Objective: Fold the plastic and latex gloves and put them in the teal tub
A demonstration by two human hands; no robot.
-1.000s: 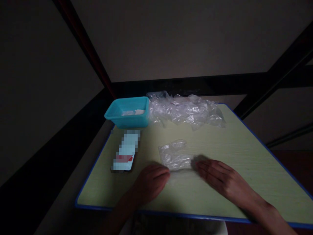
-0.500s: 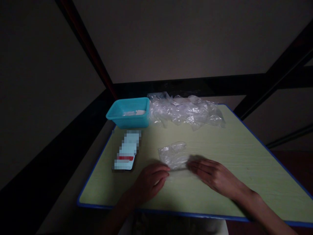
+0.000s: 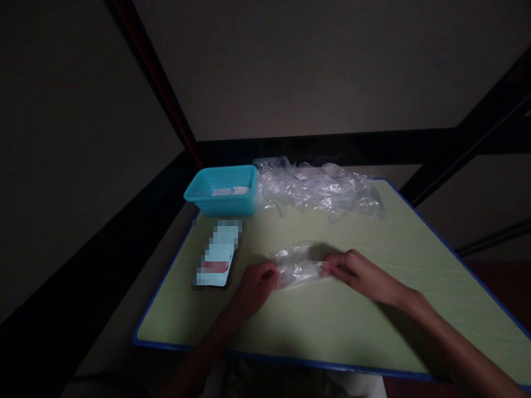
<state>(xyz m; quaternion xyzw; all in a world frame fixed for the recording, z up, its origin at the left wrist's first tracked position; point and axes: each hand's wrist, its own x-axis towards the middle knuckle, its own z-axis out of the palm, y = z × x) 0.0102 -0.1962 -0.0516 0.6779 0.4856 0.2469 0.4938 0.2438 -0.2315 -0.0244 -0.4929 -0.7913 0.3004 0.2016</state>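
Note:
A small clear plastic bag (image 3: pixel 299 271) is stretched between my two hands over the middle of the table. Its near edge is lifted and folded back over the rest of it. My left hand (image 3: pixel 258 284) pinches the bag's left corner with thumb and fingers closed. At the opposite corner, my right hand (image 3: pixel 346 269) grips the plastic in a pinch, its fingertips slightly blurred. The far part of the bag lies flat on the tabletop.
A light green table (image 3: pixel 373 326) with a blue edge stands before me. Behind the bag lies a crumpled heap of clear plastic bags (image 3: pixel 319 190). A turquoise basket (image 3: pixel 226 207) holding whitish items sits at the back left, with a phone (image 3: pixel 219 251) in front of it.
Both hands have closed on the small bag's near corners and moved away from me, raising that edge and folding it over. Earlier the bag lay flat between them.

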